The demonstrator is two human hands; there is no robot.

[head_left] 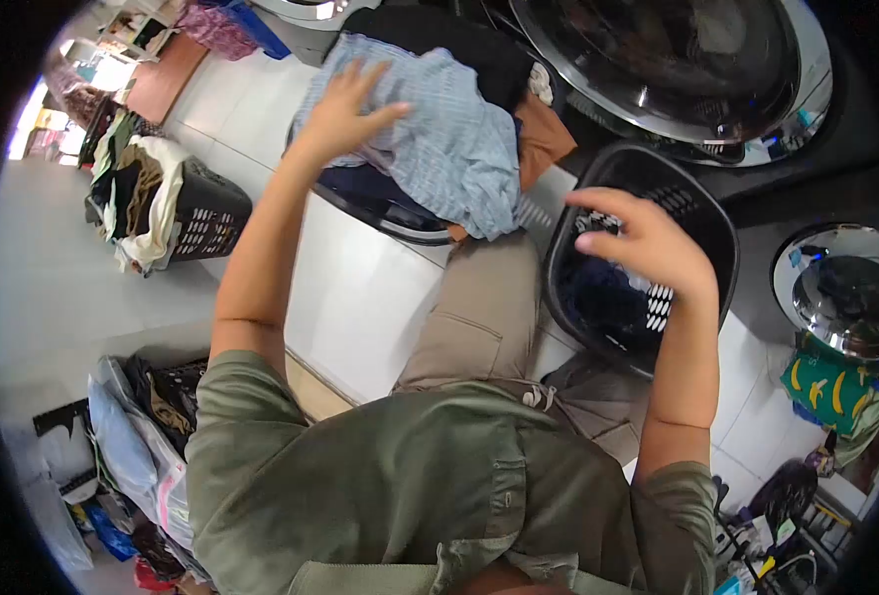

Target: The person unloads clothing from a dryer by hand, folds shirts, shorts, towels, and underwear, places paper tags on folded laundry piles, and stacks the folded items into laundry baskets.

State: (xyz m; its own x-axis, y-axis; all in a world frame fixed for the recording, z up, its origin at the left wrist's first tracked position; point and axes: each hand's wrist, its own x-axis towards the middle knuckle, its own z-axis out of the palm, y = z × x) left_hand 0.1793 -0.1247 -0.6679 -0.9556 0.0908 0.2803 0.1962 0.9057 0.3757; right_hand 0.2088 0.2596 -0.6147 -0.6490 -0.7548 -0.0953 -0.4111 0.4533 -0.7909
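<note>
My left hand (pixel 348 117) has its fingers spread over a light blue patterned cloth garment (pixel 449 134), at its upper left part; whether it presses on the cloth I cannot tell. This garment lies on top of a heaped laundry basket (pixel 400 230), with black cloth (pixel 449 40) behind it and a brown-orange cloth (pixel 542 139) at its right side. Above a second black basket (pixel 722 238) hangs my right hand (pixel 648 243), thumb and fingers apart with nothing between them. Dark clothing (pixel 603 293) lies low inside that basket, partly hidden by the hand.
Front-loading washing machines with round doors (pixel 658 59) (pixel 846 297) stand ahead and to the right. Another full laundry basket (pixel 211 213) is at the left. Bagged clothes (pixel 127 436) lie at the lower left. A green bag with yellow banana shapes (pixel 826 387) sits at the right.
</note>
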